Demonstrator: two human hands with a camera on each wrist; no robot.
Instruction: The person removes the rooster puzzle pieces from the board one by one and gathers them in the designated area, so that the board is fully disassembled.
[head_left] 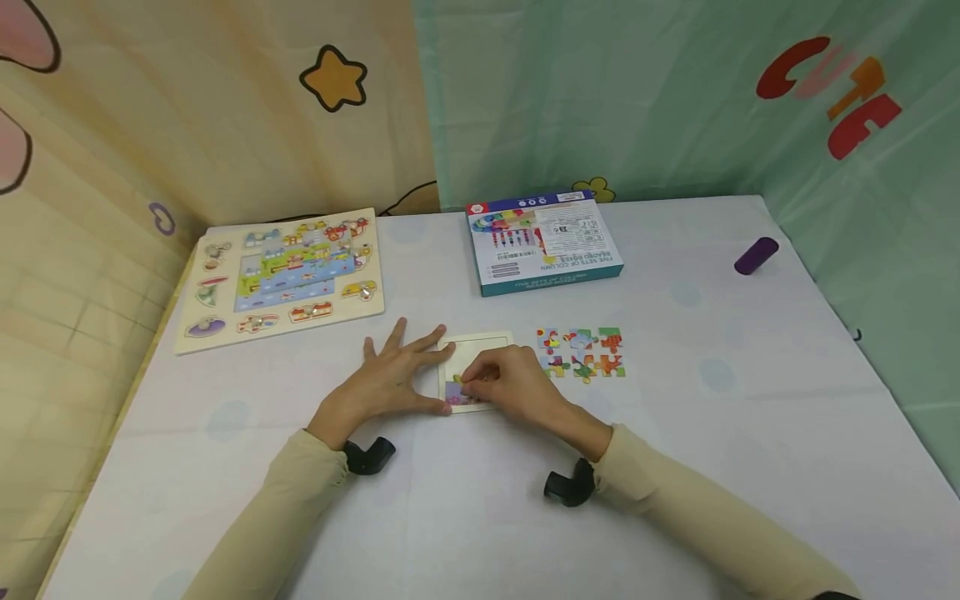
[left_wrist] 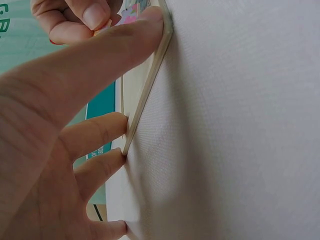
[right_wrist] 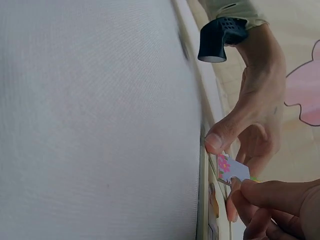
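Observation:
A small pale wooden puzzle tray (head_left: pixel 475 339) lies on the table between both hands. My left hand (head_left: pixel 390 379) is spread out, its thumb on the tray's near left corner and fingertips along the left edge. In the right wrist view, a lilac jigsaw piece with pink flowers (right_wrist: pixel 232 167) is at the tray's corner, by the left thumb. My right hand (head_left: pixel 517 383) has thumb and fingers pinched at a puzzle piece (left_wrist: pixel 102 27), mostly hidden by the fingertips. Several loose jigsaw pieces (head_left: pixel 581 354) lie in two rows right of the tray.
A wooden knob puzzle board (head_left: pixel 281 335) with coloured picture sheets on it stands at the back left. Behind the tray lies a boxed set (head_left: pixel 551 242), and a purple cylinder (head_left: pixel 756 256) is at the far right. Curtains hang behind the table.

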